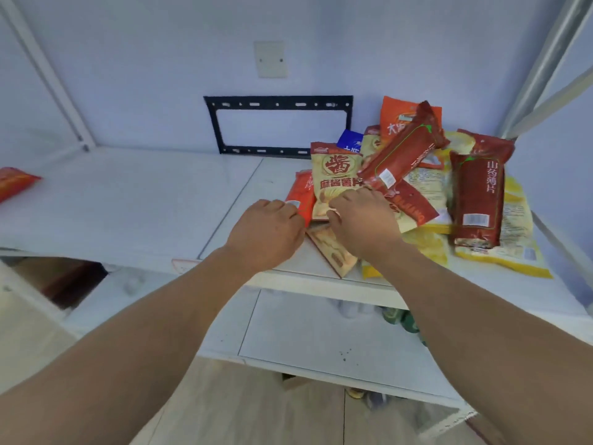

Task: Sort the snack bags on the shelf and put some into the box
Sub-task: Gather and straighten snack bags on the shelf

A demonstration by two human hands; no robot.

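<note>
A heap of snack bags lies on the right half of the white shelf (128, 200). My left hand (266, 232) grips the lower edge of an orange-red bag (301, 191) at the heap's left side. My right hand (362, 223) holds the bottom of a beige bag with a big red character (337, 175). A long dark red bag (404, 149) leans across the top of the heap. Another dark red bag (478, 200) lies on yellow bags (513, 248) at the right. An orange bag (394, 120) and a blue one (349, 141) stand at the back. No box is in view.
One orange-red bag (14, 183) lies alone at the shelf's far left. A black metal bracket (279, 102) hangs on the back wall. A lower shelf (321, 342) holds green cans (401, 319) at its right. Metal uprights frame both sides.
</note>
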